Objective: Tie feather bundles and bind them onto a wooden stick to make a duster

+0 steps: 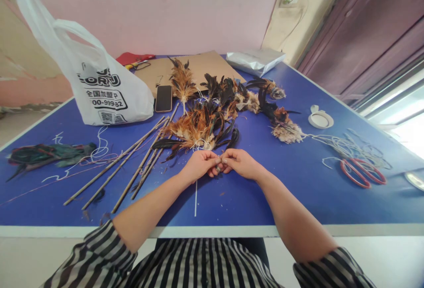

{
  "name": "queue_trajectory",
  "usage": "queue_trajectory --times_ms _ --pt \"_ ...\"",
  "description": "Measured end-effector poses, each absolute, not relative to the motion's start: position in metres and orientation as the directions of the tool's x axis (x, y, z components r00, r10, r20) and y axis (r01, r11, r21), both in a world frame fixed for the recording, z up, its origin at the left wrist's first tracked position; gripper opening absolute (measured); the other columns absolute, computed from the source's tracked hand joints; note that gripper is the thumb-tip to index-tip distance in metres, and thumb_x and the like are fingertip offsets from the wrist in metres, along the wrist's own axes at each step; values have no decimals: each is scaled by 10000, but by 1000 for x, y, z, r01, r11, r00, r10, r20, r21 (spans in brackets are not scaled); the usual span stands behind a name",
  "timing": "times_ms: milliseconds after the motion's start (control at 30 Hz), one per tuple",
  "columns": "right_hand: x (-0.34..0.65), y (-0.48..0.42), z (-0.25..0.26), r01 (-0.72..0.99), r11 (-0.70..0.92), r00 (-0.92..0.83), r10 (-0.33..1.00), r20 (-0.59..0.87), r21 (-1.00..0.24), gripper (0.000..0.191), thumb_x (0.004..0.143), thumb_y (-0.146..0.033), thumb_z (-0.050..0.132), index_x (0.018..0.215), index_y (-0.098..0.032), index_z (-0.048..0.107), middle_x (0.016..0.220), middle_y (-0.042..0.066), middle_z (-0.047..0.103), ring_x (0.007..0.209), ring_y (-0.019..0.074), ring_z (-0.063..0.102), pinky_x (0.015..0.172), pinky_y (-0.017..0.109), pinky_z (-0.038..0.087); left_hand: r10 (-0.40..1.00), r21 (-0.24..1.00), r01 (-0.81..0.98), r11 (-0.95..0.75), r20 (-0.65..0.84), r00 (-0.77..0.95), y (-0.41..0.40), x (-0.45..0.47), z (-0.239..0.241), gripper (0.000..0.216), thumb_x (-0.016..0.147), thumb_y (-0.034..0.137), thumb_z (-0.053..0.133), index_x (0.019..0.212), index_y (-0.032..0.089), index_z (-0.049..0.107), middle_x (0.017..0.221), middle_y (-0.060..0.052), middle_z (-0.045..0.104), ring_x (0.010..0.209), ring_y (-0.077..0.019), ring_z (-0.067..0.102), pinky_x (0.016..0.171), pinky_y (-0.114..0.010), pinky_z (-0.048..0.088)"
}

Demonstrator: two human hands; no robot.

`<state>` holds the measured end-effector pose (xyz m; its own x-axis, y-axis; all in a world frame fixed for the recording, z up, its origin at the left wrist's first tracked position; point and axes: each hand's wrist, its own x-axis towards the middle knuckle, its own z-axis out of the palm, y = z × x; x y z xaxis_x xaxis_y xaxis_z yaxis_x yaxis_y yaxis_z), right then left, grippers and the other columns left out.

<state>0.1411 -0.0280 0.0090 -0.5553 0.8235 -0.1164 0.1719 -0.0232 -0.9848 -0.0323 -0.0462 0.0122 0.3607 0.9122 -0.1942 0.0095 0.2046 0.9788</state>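
My left hand (201, 164) and my right hand (243, 163) meet over the front middle of the table, thumbs and fingertips pinched together. Something small and dark is between the fingertips, too small to name. Just beyond them lies a large bundle of brown and black feathers (195, 129), with white string at its near end. Under my left wrist a thin white stick (195, 199) points toward the table's front edge. More feather bunches (221, 89) lie behind, and a brown feather bunch (181, 80) rests on cardboard.
Several thin sticks (132, 168) lie left of my hands, near a dark feather bundle (49, 153) and loose string. A white plastic bag (99, 71) and a phone (164, 98) are behind. To the right are red-handled scissors (362, 173), tangled string (351, 146) and a tape roll (320, 119).
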Motion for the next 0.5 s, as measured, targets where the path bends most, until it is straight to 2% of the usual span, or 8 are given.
queue_trajectory --times_ms 100,200,300,500 --pt "142 -31 16 282 260 -537 840 73 -924 98 776 -182 499 708 -144 559 836 49 582 669 117 584 578 265 500 925 975 2 221 -210 315 -46 -30 11 210 677 294 655 697 96 588 588 -38 624 436 -70 539 402 -164 435" --pt "141 -35 23 400 554 -512 796 324 -730 112 756 -120 520 660 -154 565 882 50 539 753 127 537 667 279 465 930 976 -11 219 -205 305 -45 -31 9 192 656 253 670 720 99 576 597 -33 628 440 -70 544 404 -164 439" --pt "139 -39 26 448 627 -505 766 398 -637 89 755 -109 532 702 -167 575 898 48 523 768 132 522 689 277 445 935 979 -26 201 -184 303 -45 -32 7 214 646 252 684 747 108 562 600 -28 632 442 -73 548 409 -169 444" --pt "134 -39 22 422 622 -483 770 417 -660 76 763 -129 551 706 -166 584 891 47 533 736 121 524 632 245 433 933 985 7 175 -168 317 -47 -33 8 199 657 277 674 696 91 614 561 -31 622 453 -72 545 467 -184 462"
